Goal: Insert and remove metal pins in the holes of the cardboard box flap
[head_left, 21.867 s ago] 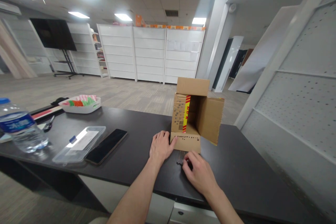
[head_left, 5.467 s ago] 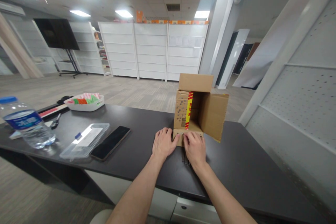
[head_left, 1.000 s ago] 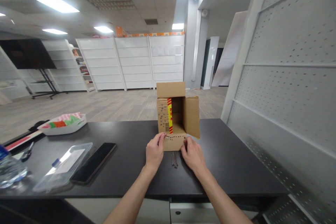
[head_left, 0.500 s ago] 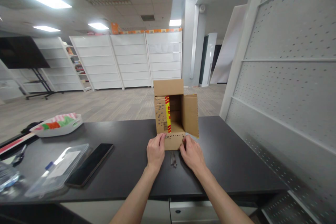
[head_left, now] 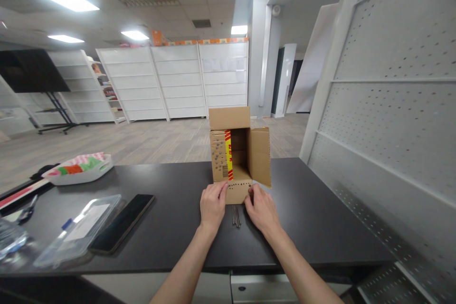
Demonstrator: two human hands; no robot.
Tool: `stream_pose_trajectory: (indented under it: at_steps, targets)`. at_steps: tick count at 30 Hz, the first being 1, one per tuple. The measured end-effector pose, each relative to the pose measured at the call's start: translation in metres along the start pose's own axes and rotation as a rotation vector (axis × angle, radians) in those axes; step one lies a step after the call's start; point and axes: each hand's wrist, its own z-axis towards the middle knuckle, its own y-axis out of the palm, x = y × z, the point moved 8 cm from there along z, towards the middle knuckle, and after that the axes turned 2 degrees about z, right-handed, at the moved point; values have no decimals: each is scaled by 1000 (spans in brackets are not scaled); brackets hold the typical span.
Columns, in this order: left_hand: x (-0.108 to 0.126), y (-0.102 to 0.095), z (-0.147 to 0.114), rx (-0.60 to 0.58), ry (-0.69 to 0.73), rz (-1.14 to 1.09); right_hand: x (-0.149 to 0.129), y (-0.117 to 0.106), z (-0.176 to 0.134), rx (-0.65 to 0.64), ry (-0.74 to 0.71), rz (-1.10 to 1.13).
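An open cardboard box [head_left: 238, 194] stands on the dark table, its opening facing me. A row of small dark holes crosses its lowered front flap. My left hand [head_left: 213, 205] is closed in a pinch at the flap's upper left; whatever lies between thumb and finger is too small to make out. My right hand [head_left: 261, 206] grips the flap's right edge, thumb in front and fingers curled. Between my wrists, several thin metal nails or screws [head_left: 236, 217] lie just in front of the box. Round metal heads dot the box's left flap [head_left: 218, 152], beside a yellow-and-red tape strip.
To the left lie a black phone [head_left: 123, 223], a clear plastic case [head_left: 80, 228] and a crumpled clear plastic item [head_left: 10, 238]. A white basket [head_left: 78, 178] with colourful contents sits at the far left. A perforated white panel [head_left: 388, 118] borders the table's right side.
My left fingertips have closed further at the flap's left side, and the small metallic piece seen there before is now hidden. My right hand stays at the flap's right edge.
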Motion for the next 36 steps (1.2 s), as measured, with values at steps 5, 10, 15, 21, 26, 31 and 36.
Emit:
stream_pose_trajectory:
  at_steps: [5,10,15,21,26,31,36]
  targets:
    - [7,3,0,-33,58,53,0,0,0,-8,0,3]
    - [1,4,-1,-39,-6,30,0,-1,0,3,-8,15]
    - [4,5,0,-62,24,33,0,1,-1,5,-4,5]
    - [5,8,-2,-93,40,98,0,1,-1,5,-10,0]
    - [4,8,-3,-119,12,68,0,1,0,0,-16,-6]
    - [9,9,-8,-202,-10,19,0,2,0,-8,-19,-20]
    - [16,6,-20,-310,-42,38,1,2,-1,-7,-15,-12]
